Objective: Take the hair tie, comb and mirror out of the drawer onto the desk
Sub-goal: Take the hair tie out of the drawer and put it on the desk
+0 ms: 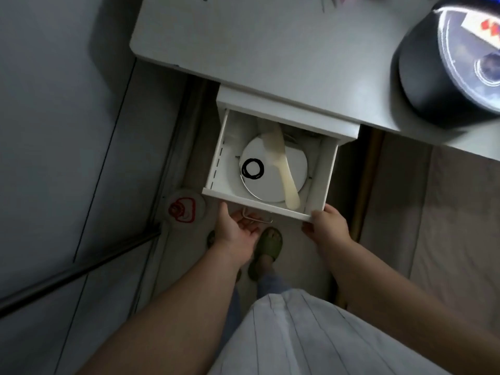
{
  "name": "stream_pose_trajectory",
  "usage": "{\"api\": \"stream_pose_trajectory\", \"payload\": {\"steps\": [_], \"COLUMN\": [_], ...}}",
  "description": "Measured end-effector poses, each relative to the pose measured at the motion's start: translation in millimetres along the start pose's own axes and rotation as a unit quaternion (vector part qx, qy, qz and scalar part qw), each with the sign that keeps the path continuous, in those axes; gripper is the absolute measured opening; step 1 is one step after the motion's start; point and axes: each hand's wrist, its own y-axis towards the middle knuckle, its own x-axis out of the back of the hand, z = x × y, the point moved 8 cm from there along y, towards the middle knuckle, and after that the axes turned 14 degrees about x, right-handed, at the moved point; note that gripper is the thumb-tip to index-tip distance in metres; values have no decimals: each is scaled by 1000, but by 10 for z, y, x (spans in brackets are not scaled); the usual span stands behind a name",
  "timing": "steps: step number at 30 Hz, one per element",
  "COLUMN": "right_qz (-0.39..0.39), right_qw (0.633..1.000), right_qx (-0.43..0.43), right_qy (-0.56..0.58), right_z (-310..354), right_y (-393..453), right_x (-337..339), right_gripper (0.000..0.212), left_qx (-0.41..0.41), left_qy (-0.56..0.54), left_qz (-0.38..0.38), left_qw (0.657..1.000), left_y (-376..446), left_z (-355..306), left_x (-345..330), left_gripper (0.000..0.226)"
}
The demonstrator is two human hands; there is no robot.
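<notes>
The white drawer [216, 161] stands pulled out from under the white desk [243, 36]. Inside lies a round mirror [273, 185]. A black hair tie [252, 169] rests on the mirror's left part. A cream comb [284, 171] lies across the mirror, handle toward the drawer front. My left hand [235, 228] is below the drawer front, palm up, fingers apart at the metal handle [257, 216]. My right hand [327, 223] grips the drawer's front right corner.
A black round appliance with a clear lid [446, 66] sits on the desk at the right. On the floor are a white round lid with a red print [185, 209] and my foot in a green slipper [266, 250]. A bed edge lies at the right.
</notes>
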Motion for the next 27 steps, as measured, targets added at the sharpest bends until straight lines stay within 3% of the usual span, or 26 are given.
{"api": "stream_pose_trajectory", "payload": {"steps": [8,11,13,17,23,27], "right_qz": [-10,-4,3,-16,-3,6], "right_qw": [1000,1000,1000,1000,999,998], "right_qx": [12,20,22,21,34,44], "right_qy": [5,-5,-7,4,-8,-46], "right_z": [-173,-208,-264,-335,-313,-275], "right_y": [-46,-83,-140,-175,-185,-173], "right_x": [17,33,32,30,8,19], "right_gripper": [28,28,30,32,32,33], "left_qx": [26,-1,-53,-131,-218,-270], "left_qy": [67,102,123,233,505,546], "left_qz": [10,-57,-144,-217,-236,-267], "left_qw": [997,993,981,939,801,747], "left_y": [-105,-171,-294,-466,-609,-647], "left_z": [-28,-257,-527,-1049,-1252,-1331], "left_x": [232,438,599,585,-53,-188], "left_gripper": [54,54,50,37,29,25]}}
